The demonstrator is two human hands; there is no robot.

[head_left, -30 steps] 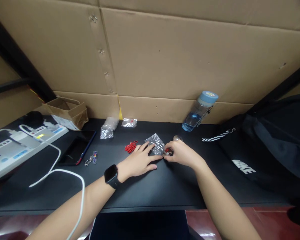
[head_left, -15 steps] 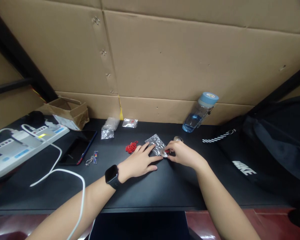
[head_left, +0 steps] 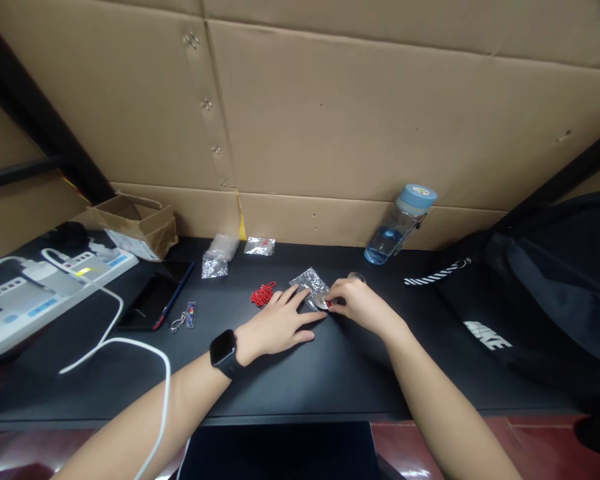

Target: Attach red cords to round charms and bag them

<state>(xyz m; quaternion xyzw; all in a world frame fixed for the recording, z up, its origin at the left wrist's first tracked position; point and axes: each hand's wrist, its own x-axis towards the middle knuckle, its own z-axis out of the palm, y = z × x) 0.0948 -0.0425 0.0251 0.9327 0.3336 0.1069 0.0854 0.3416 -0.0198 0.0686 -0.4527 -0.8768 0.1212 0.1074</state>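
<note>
Mid-tabletop [head_left: 300,393], left to right: left hand [head_left: 275,323], grip released, fingers spread flat over a clear plastic bag [head_left: 311,279]; shiny round piece [head_left: 322,303] at the bag's right side; right hand [head_left: 356,303], grip pinched on that piece. Steady pressure from the left fingers should stop the bag sliding; a light hold suits the piece. Containers along the rear edge: cardboard box [head_left: 153,227], near the left corner, contents unclear; flat packet [head_left: 258,247], something red inside; bottle [head_left: 393,230], right of centre, partly filled with liquid.

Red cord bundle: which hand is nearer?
Left. The left hand lies just beside the red cord bundle; the right hand is farther off, past the left hand.
</note>
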